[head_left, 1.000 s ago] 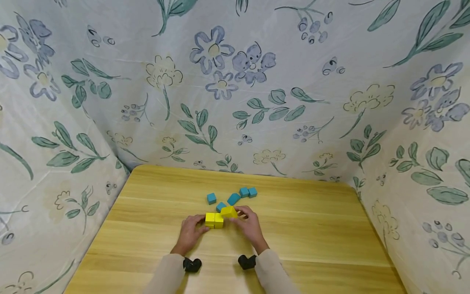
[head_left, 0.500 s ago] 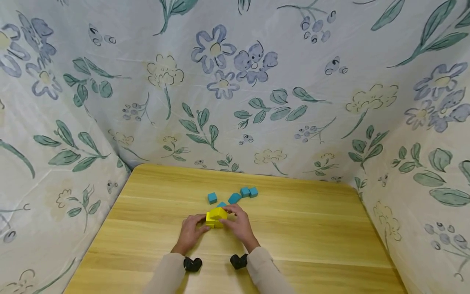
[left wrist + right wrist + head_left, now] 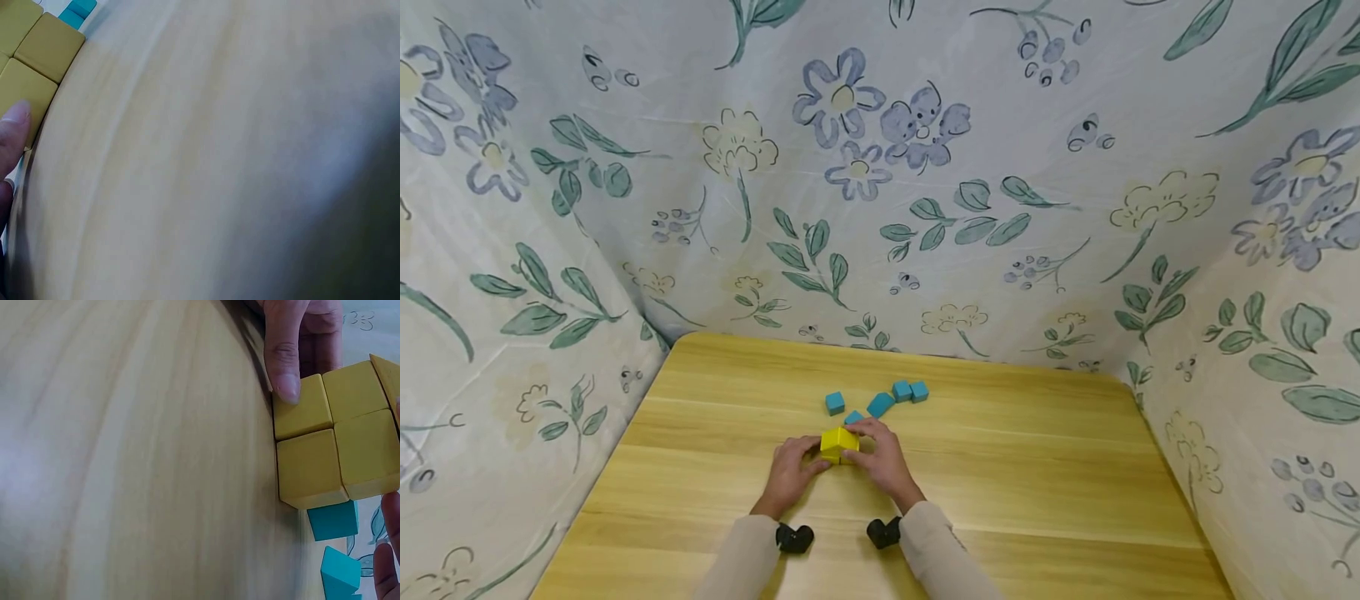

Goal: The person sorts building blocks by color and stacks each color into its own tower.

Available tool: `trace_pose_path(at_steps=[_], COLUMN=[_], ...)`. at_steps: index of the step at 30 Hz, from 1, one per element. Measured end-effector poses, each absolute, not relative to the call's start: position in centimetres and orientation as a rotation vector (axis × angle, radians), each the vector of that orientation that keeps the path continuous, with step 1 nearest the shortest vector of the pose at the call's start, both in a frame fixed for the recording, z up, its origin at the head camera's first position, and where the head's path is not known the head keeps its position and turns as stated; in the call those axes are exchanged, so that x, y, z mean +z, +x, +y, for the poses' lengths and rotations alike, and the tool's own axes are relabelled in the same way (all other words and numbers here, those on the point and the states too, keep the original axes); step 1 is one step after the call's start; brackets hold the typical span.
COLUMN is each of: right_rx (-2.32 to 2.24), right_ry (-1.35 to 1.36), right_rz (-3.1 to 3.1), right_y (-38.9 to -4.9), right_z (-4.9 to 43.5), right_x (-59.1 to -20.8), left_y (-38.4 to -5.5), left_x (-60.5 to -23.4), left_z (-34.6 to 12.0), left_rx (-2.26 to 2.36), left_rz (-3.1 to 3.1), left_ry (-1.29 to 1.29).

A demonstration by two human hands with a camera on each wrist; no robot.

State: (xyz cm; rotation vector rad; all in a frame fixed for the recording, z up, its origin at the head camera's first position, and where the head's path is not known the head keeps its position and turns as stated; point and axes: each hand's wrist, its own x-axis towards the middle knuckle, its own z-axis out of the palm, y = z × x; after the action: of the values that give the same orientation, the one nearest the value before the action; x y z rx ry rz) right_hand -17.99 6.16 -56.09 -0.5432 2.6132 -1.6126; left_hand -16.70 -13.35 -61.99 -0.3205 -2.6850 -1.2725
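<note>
Several yellow cubes (image 3: 309, 465) stand stacked in two layers, face against face. On top lies a yellow triangular block (image 3: 841, 437), whose sloped edge shows at the right of the right wrist view. My left hand (image 3: 792, 468) grips the stack from its left side, the thumb (image 3: 286, 359) flat on a lower cube. From the right, my right hand (image 3: 882, 457) holds the triangular block between thumb and fingers, directly over the cubes. Its fingertips (image 3: 391, 512) reach past the stack's side. Part of the stack is hidden behind the right hand in the head view.
Behind the stack lie several blue blocks: a cube (image 3: 835, 404) on the left, an angled block (image 3: 881, 405) and two cubes side by side (image 3: 910, 392). Another blue block (image 3: 853, 417) sits close behind the yellow ones. Floral cloth (image 3: 880, 250) surrounds the wooden table (image 3: 1015, 467).
My right hand has carried the yellow triangular block leftward, from beside the cubes to on top of them. My left hand has stayed at the stack.
</note>
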Motion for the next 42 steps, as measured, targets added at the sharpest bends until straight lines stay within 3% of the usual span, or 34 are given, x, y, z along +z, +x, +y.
trace_pose_path(at_steps=[42], right_rx=[-1.689], right_ry=[-0.474], right_rz=[2.524], right_y=[-18.26], right_z=[6.99], right_x=[-56.77], left_y=[-16.82], left_x=[-62.08], left_z=[-13.34], left_rx=[-1.264], left_rz=[-2.666], left_ry=[-0.331])
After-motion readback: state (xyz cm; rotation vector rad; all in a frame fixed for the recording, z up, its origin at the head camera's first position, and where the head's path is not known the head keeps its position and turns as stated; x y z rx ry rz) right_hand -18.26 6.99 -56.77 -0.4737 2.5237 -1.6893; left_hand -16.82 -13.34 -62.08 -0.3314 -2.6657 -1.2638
